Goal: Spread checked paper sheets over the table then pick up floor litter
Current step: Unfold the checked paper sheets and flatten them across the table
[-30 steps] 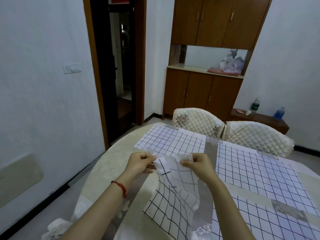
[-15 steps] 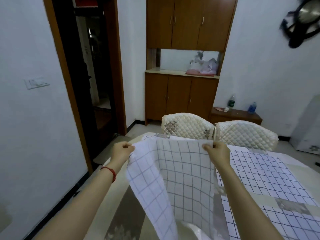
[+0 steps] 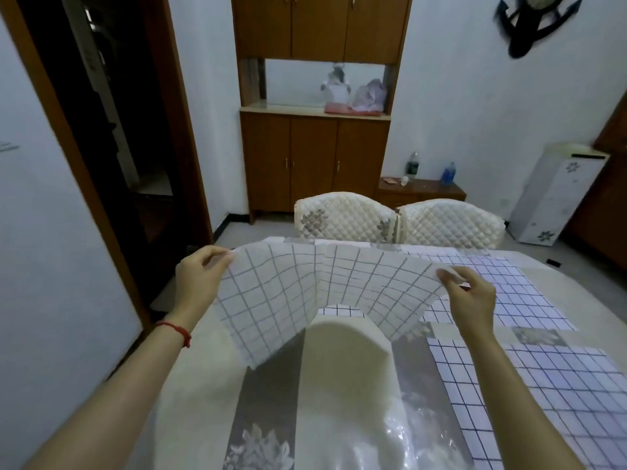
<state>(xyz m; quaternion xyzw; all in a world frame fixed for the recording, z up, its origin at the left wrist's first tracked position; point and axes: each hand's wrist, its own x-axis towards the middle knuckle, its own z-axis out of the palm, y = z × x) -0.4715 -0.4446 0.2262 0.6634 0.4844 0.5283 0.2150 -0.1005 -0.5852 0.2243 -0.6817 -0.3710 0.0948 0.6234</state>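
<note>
Frame centre: my left hand (image 3: 200, 283) and right hand (image 3: 470, 300) each pinched an upper corner of the checked sheet (image 3: 305, 293). Its long axis ran left-right above the bench (image 3: 203, 385), bare bench lying below, laid sheets (image 3: 509, 293) at right.

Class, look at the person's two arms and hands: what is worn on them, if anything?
Both forearms are bare, with no sleeves in view. The left hand has a thin red cord bracelet at its wrist. The right hand and its wrist carry nothing visible: no rings, watch or gloves.
</note>
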